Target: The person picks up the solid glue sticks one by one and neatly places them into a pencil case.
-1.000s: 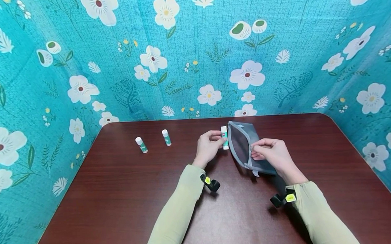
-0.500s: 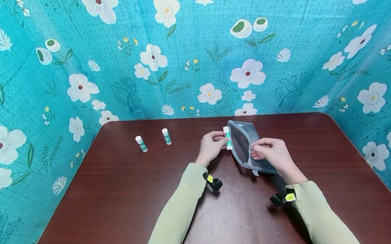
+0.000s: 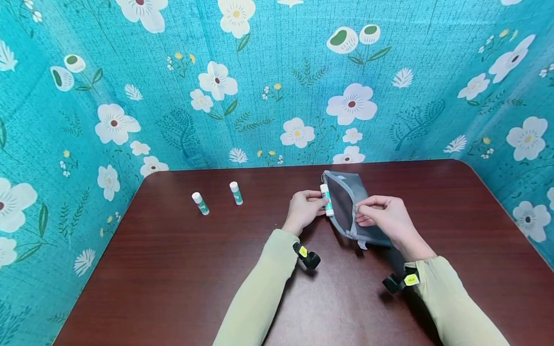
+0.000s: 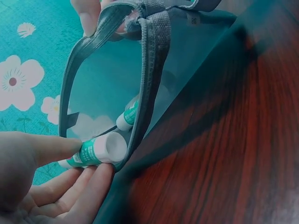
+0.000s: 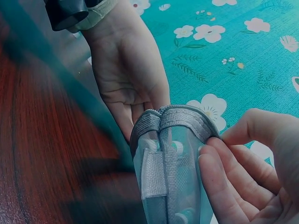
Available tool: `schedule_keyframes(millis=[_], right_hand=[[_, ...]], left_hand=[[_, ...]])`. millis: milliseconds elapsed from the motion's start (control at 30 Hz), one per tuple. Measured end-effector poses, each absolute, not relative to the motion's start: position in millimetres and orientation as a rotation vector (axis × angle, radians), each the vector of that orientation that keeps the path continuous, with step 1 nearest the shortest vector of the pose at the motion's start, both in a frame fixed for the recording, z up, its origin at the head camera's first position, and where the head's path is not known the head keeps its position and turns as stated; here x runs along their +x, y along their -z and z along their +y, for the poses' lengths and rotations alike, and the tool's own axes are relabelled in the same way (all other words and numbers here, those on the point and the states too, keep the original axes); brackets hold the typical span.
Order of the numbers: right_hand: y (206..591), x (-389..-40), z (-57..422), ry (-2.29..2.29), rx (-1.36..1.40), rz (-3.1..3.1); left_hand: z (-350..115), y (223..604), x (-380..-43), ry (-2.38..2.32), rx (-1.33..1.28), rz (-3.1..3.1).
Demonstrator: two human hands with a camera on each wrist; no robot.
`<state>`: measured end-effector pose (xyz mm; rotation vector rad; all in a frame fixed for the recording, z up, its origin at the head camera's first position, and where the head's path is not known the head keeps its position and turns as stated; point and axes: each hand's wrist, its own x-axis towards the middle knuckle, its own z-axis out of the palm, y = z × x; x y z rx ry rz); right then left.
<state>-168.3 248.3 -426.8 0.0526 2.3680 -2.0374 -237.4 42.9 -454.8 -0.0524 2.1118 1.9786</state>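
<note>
A white and green glue stick [image 3: 326, 199] is pinched between the thumb and fingers of my left hand [image 3: 302, 211], at the left edge of a grey mesh zipper pouch [image 3: 362, 190]. The left wrist view has this glue stick [image 4: 93, 151] lying across the pouch's open mouth, with another glue stick [image 4: 128, 115] inside. My right hand [image 3: 390, 217] pinches the opposite edge of the mouth, holding the pouch apart. In the right wrist view, the fingers of my right hand [image 5: 247, 172] grip the zipper edge [image 5: 191, 116].
Two more glue sticks, one [image 3: 200, 203] and another [image 3: 236, 193], stand or lie apart at the back left of the dark wooden table [image 3: 179, 280]. A blue floral cloth [image 3: 263, 80] hangs behind and around the table.
My left hand has moved a little to the right with the glue stick, from beside the pouch to its opening. My right hand and the pouch have stayed put.
</note>
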Motion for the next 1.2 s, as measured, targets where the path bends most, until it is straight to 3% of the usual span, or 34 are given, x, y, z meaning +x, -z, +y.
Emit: schedule_keyframes(millis=[1200], right_hand=[[424.0, -166.7, 250.8, 2.037, 0.039, 2.375]], left_hand=[[24.3, 441.7, -232.5, -1.980, 0.120, 2.210]])
